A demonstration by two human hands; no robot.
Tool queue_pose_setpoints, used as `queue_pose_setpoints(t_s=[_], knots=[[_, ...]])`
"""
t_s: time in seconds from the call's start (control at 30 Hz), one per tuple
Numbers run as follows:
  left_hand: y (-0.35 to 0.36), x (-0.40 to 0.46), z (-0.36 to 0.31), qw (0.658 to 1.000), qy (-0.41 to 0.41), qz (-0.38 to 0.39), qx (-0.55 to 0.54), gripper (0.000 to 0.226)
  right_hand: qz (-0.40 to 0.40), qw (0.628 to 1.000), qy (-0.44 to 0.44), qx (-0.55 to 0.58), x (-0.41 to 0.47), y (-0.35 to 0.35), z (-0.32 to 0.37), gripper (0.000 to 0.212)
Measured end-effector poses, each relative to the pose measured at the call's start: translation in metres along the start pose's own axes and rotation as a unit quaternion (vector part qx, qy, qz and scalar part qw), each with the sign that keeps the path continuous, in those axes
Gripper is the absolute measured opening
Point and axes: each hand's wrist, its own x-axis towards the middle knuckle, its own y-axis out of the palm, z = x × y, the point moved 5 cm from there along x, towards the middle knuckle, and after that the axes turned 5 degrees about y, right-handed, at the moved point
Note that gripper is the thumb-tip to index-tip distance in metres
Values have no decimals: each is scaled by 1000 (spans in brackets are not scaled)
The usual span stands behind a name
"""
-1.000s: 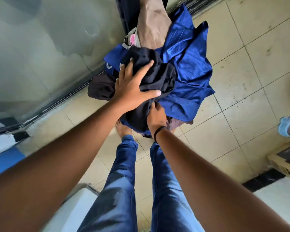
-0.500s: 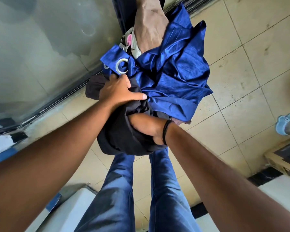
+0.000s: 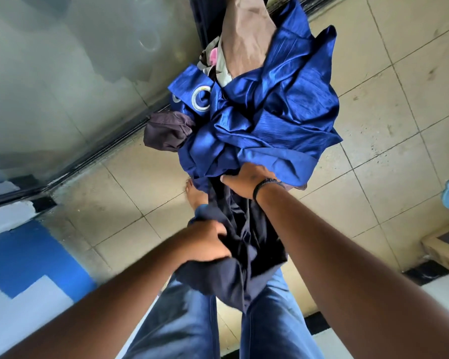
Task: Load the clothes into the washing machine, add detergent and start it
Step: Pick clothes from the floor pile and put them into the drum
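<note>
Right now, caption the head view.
Both hands, left hand and right hand, pull a dark navy garment from a shiny blue curtain.

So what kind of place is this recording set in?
Probably a home laundry or utility corner: beige tiled floor, a sliding glass door on a floor track, and a heap of clothes with a blue curtain on top.

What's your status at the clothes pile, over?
Left hand grips dark garment, lifted off the pile. Right hand grips its upper end under the blue curtain. Washing machine not in view.

Clothes pile [image 3: 265,120] on tiled floor [image 3: 399,104]
</note>
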Motion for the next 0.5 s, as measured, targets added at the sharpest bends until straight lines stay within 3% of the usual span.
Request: queue_pose_setpoints(t_s=[0.1, 0.13, 0.2, 0.3, 0.4, 0.5], knots=[[25, -20, -23, 985, 72, 91, -126, 3, 38, 997, 54, -38, 1, 19, -7, 115], [23, -26, -30, 972, 81, 109, -192, 9, 31, 996, 66, -43, 1, 23, -8, 119], [14, -35, -38, 945, 79, 145, -284, 19, 1, 996, 62, -59, -1, 29, -7, 108], [-8, -35, -35, 932, 81, 177, -306, 17, -49, 998, 5, -40, 5, 26, -10, 74], [-41, -21, -17, 946, 64, 95, -303, 38, -31, 999, -18, 7, 19, 33, -14, 54], [-84, -6, -5, 958, 72, -74, -267, 10, 67, 996, -46, 29, 5, 58, -17, 41]])
